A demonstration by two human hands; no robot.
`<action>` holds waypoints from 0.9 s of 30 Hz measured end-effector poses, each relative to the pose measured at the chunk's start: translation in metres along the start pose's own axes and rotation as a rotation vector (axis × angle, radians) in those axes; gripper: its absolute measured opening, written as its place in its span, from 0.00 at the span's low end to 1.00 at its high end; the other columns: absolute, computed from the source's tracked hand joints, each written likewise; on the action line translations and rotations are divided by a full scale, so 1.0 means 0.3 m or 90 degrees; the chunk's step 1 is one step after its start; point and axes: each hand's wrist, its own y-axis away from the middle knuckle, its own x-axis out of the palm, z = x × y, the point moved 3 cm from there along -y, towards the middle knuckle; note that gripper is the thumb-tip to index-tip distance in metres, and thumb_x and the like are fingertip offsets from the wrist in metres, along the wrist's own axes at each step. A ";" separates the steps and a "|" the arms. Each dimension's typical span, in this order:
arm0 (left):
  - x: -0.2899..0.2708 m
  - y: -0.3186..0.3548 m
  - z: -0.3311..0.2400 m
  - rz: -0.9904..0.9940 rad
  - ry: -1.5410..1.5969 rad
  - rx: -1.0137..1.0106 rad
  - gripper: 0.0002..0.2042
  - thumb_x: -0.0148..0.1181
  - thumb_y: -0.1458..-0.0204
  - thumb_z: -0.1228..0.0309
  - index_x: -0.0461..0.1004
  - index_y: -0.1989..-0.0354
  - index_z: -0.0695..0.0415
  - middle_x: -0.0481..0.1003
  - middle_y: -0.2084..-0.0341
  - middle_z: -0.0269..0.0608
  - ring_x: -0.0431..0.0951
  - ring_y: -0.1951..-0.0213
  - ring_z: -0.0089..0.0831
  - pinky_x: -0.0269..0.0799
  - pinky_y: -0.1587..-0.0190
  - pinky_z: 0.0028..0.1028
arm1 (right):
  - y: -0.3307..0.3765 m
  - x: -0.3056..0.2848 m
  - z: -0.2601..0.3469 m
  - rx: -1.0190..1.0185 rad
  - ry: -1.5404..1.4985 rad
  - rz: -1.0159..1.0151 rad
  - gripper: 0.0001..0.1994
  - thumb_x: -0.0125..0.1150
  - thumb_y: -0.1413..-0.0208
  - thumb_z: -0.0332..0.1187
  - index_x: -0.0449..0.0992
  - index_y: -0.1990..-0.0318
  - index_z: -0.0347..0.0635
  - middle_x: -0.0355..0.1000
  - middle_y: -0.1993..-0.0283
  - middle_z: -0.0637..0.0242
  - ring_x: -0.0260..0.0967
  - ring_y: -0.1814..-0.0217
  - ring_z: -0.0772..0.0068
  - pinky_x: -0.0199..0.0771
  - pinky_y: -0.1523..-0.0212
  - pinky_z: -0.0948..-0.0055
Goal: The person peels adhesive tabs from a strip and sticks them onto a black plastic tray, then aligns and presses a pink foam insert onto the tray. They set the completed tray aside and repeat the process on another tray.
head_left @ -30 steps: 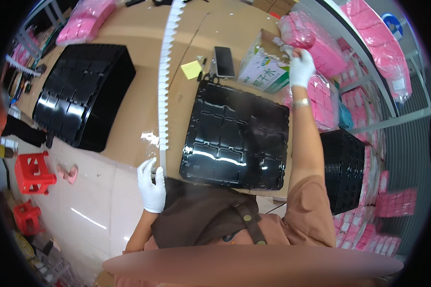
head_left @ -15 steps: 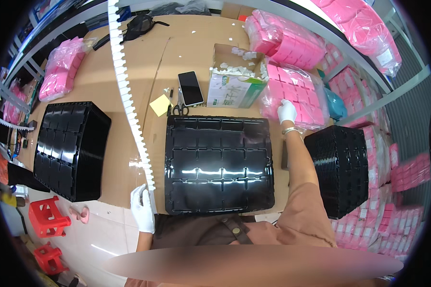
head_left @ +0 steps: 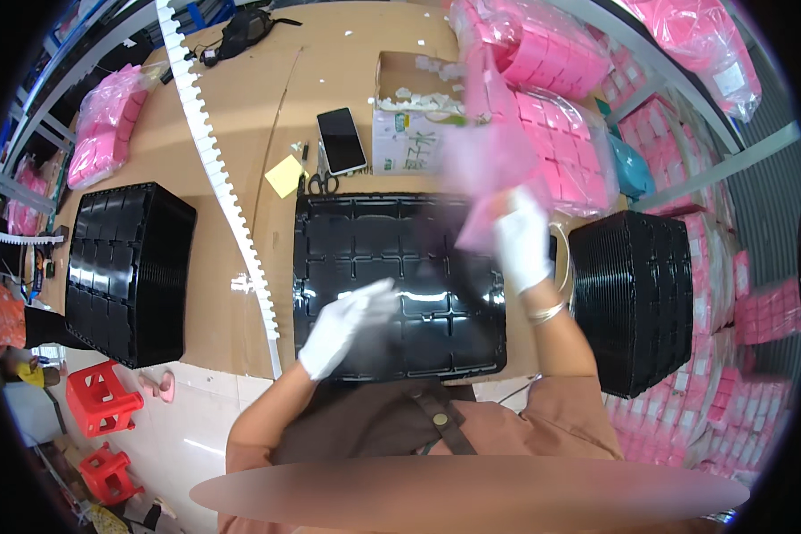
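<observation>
A black plastic tray (head_left: pixel 343 236) with moulded compartments lies in front of me. My right hand (head_left: pixel 522 238), in a white glove, is closed on a thin pink sheet (head_left: pixel 497 160) above the tray's right side. The sheet is smeared by motion and stretches up past the cardboard box. Behind it, pink pieces in a clear plastic bag (head_left: pixel 574 160) lie on the table. My left hand (head_left: pixel 343 329), also white-gloved, hovers over the tray's near left part. Its fingers are stretched out, partly blurred, and nothing shows in them.
Stacks of black trays stand at left (head_left: pixel 125 276) and right (head_left: pixel 636 303). A toothed white strip (head_left: pixel 214 165) crosses the table left of the tray. Beyond it lie scissors (head_left: pixel 323 184), a yellow note pad (head_left: pixel 285 176), a phone (head_left: pixel 341 141) and a cardboard box (head_left: pixel 405 142) of white scraps.
My right hand has drawn back from the bagged pink pieces, bringing a pink sheet toward the tray. My left hand has moved from the table's front edge rightward over the tray.
</observation>
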 end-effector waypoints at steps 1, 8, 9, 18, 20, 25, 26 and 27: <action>0.042 -0.037 0.012 -0.032 0.081 -0.056 0.27 0.46 0.38 0.52 0.64 0.41 0.64 0.72 0.48 0.48 0.73 0.48 0.34 0.68 0.46 0.33 | 0.063 0.054 0.099 0.006 -0.016 0.111 0.04 0.51 0.48 0.28 0.71 0.68 0.39 0.69 0.70 0.52 0.69 0.66 0.51 0.69 0.65 0.59; -0.136 -0.111 0.117 -0.164 0.182 -0.210 0.12 0.54 0.42 0.67 0.75 0.59 0.63 0.77 0.65 0.41 0.77 0.65 0.30 0.74 0.62 0.28 | 0.276 0.118 0.107 -0.086 0.000 0.026 0.12 0.63 0.56 0.31 0.72 0.62 0.39 0.72 0.59 0.56 0.68 0.56 0.53 0.66 0.52 0.58; -0.157 -0.081 0.097 -0.175 0.202 -0.188 0.11 0.52 0.42 0.68 0.75 0.60 0.63 0.77 0.65 0.45 0.78 0.65 0.32 0.75 0.61 0.29 | 0.269 0.075 0.055 -0.041 0.135 -0.064 0.16 0.64 0.55 0.33 0.72 0.59 0.38 0.72 0.57 0.55 0.68 0.54 0.51 0.65 0.49 0.58; -0.186 0.026 0.066 -0.308 0.342 -0.239 0.28 0.47 0.40 0.51 0.59 0.42 0.64 0.68 0.50 0.51 0.73 0.50 0.46 0.72 0.51 0.48 | 0.409 0.027 -0.261 0.512 -0.220 0.253 0.19 0.66 0.50 0.45 0.78 0.68 0.33 0.71 0.79 0.62 0.68 0.76 0.71 0.67 0.71 0.71; -0.205 0.076 0.093 -0.294 0.309 -0.215 0.30 0.48 0.41 0.48 0.58 0.41 0.61 0.66 0.48 0.49 0.73 0.50 0.45 0.73 0.52 0.46 | 0.415 0.020 -0.231 0.486 -0.043 0.277 0.20 0.66 0.51 0.48 0.78 0.71 0.35 0.71 0.80 0.63 0.67 0.77 0.73 0.66 0.72 0.71; -0.174 0.168 0.069 -0.355 0.003 -0.148 0.33 0.57 0.44 0.58 0.52 0.35 0.59 0.64 0.45 0.48 0.72 0.47 0.39 0.72 0.50 0.39 | 0.418 0.027 -0.205 0.412 -0.083 0.288 0.18 0.65 0.51 0.46 0.77 0.73 0.35 0.71 0.80 0.64 0.66 0.77 0.74 0.66 0.72 0.71; -0.160 0.188 0.047 -0.365 -0.143 -0.124 0.37 0.62 0.47 0.64 0.49 0.33 0.61 0.62 0.43 0.49 0.71 0.47 0.39 0.72 0.50 0.35 | 0.417 0.026 -0.190 0.386 -0.126 0.290 0.16 0.65 0.50 0.43 0.76 0.73 0.37 0.70 0.80 0.67 0.64 0.78 0.77 0.64 0.75 0.73; -0.234 0.196 0.143 -0.381 -0.561 0.034 0.40 0.63 0.52 0.74 0.46 0.31 0.61 0.64 0.46 0.49 0.72 0.51 0.34 0.72 0.50 0.31 | 0.418 0.022 -0.175 0.361 -0.170 0.292 0.13 0.65 0.49 0.40 0.75 0.74 0.38 0.70 0.80 0.69 0.61 0.79 0.81 0.62 0.77 0.75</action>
